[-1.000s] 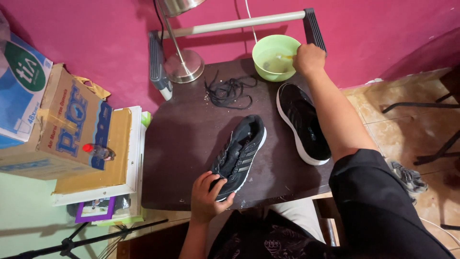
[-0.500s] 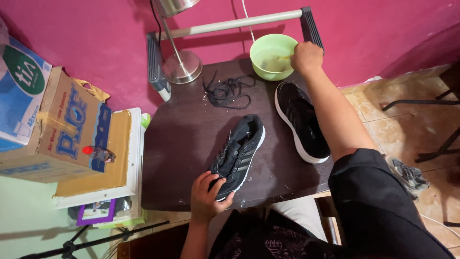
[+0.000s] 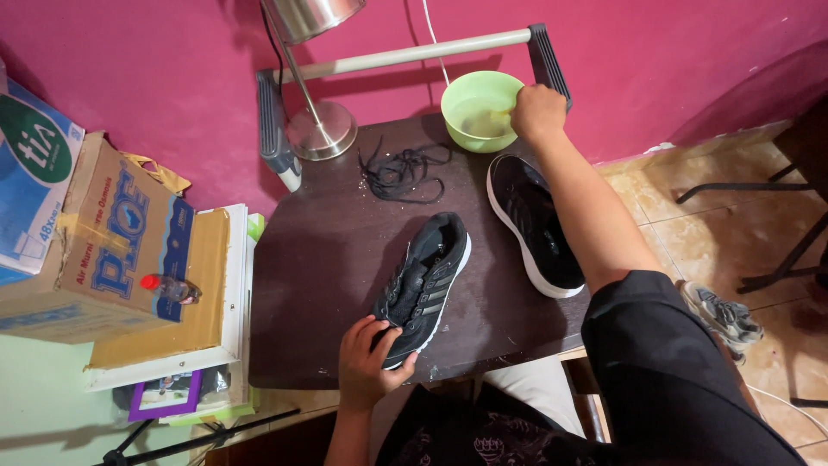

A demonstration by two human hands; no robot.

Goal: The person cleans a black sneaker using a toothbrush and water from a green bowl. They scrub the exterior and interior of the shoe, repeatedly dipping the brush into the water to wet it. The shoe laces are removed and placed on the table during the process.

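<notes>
L hand [image 3: 369,362] grips black shoe [image 3: 424,286] heel; R hand [image 3: 536,112] at green bowl [image 3: 479,110] rim.

On the dark wooden worktop [image 3: 328,259], two black sneakers are lying side by side, the laceless left one [image 3: 424,286] before tangled black laces [image 3: 404,171], the right one [image 3: 535,224] before a green plastic bowl [image 3: 477,110].

right hand [image 3: 536,112]: nudged slightly left along the green bowl's [image 3: 461,91] right rim, fingers dipping further over the inside
left hand [image 3: 369,361]: fingers shifted a little on the near black shoe's [image 3: 424,285] heel

Black short sleeve, bare forearms, dark patterned garment
</notes>
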